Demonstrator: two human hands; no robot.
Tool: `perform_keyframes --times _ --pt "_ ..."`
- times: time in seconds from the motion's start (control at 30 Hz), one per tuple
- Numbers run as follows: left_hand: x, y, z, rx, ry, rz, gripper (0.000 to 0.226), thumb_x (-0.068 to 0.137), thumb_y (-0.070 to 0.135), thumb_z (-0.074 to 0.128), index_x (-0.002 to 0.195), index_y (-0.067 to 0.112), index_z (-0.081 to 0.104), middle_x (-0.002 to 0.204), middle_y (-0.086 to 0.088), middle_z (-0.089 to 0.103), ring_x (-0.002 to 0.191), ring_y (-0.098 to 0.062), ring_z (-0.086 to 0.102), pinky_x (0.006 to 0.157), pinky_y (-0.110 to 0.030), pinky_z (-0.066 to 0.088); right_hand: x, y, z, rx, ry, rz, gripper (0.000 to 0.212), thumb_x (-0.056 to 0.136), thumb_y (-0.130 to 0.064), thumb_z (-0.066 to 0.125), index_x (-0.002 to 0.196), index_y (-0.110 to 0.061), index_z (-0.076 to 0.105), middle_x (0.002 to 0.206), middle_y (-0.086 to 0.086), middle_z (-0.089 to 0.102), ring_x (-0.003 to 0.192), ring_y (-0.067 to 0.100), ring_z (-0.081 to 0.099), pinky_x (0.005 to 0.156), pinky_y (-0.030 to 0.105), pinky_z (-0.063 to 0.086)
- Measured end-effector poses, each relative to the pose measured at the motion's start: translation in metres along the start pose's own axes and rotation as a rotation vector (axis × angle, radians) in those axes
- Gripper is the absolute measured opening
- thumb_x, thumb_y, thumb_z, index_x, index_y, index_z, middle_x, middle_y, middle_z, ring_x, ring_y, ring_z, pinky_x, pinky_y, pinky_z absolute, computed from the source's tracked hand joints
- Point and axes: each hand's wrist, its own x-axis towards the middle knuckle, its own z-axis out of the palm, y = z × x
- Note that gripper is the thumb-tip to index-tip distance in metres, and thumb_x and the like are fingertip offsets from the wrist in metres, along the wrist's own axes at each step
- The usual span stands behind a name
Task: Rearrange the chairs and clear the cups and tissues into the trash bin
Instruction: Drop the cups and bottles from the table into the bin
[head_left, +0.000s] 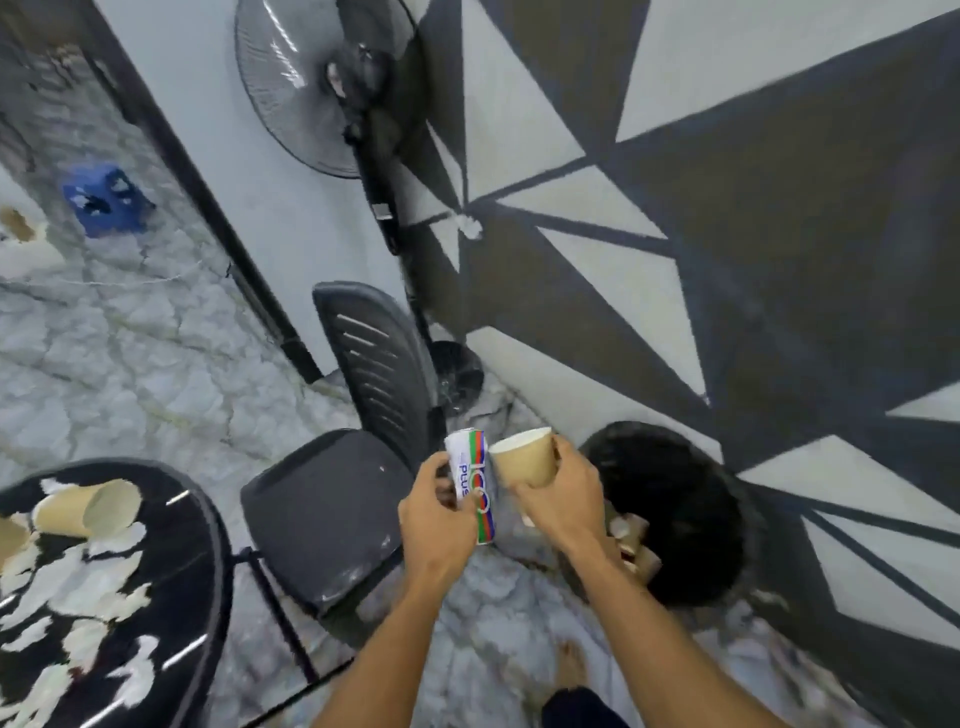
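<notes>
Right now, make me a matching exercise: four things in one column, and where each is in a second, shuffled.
1. white striped drink can
2. brown paper cup, mouth up
3. brown paper cup lying on its side
4. blue plastic stool

A. on the marble floor
B. in the right hand
C. on the round black table
D. in the left hand

Pairs: 1-D, 2-B, 3-C, 4-A

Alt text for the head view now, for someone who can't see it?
The left hand grips a white drink can and the right hand holds a brown paper cup, both near a black trash bin already holding cups. Left of them: a black chair and a round table with a tipped cup and tissues.
</notes>
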Motion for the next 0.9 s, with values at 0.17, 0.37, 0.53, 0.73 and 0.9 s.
perform_keyframes --times 0.17,0.37,0.53,0.73,0.9 --pt "0.001 0.021 0.123 0.065 -0.261 0.016 0.047 0.079 0.01 0.077 0.118 0.03 0.06 0.08 0.011 0.073 0.069 -0.001 0.069 0.073 -0.035 0.059 0.036 0.093 -0.063 0.053 0.106 0.249 0.078 0.063 -0.041 0.077 0.135 -0.022 0.051 0.128 0.0 0.06 0.118 0.022 0.054 0.099 0.035 0.046" --pt "0.013 0.012 0.255 0.161 -0.415 -0.036 0.047 0.08 0.014 0.077 0.117 0.033 0.056 0.08 0.012 0.072 0.07 -0.001 0.067 0.069 -0.026 0.057 0.086 0.195 -0.104 0.081 0.154 0.467 0.078 0.058 -0.045 0.079 0.129 -0.025 0.053 0.118 0.0 0.065 0.109 0.022 0.061 0.09 0.038 0.053" --pt "0.03 -0.028 0.328 0.241 -0.482 -0.103 0.048 0.082 0.012 0.076 0.115 0.038 0.051 0.081 0.01 0.07 0.071 -0.007 0.068 0.066 -0.032 0.059 0.118 0.274 -0.093 0.107 0.145 0.6 0.079 0.062 -0.043 0.084 0.132 -0.023 0.053 0.121 0.0 0.065 0.109 0.021 0.061 0.086 0.033 0.051" --pt "0.063 -0.1 0.402 0.382 -0.531 -0.128 0.046 0.084 0.015 0.075 0.123 0.026 0.055 0.082 0.009 0.068 0.073 -0.007 0.067 0.065 -0.028 0.057 0.155 0.358 -0.04 0.114 0.127 0.707 0.084 0.063 -0.041 0.085 0.136 -0.024 0.047 0.12 0.003 0.065 0.108 0.024 0.063 0.087 0.038 0.054" --pt "0.085 -0.148 0.437 0.49 -0.538 -0.185 0.059 0.085 0.021 0.073 0.138 0.015 0.049 0.098 -0.003 0.072 0.1 -0.023 0.068 0.087 -0.036 0.056 0.174 0.403 0.003 0.061 -0.007 0.775 0.078 0.063 -0.048 0.085 0.128 -0.018 0.054 0.116 0.006 0.068 0.105 0.027 0.065 0.084 0.036 0.055"
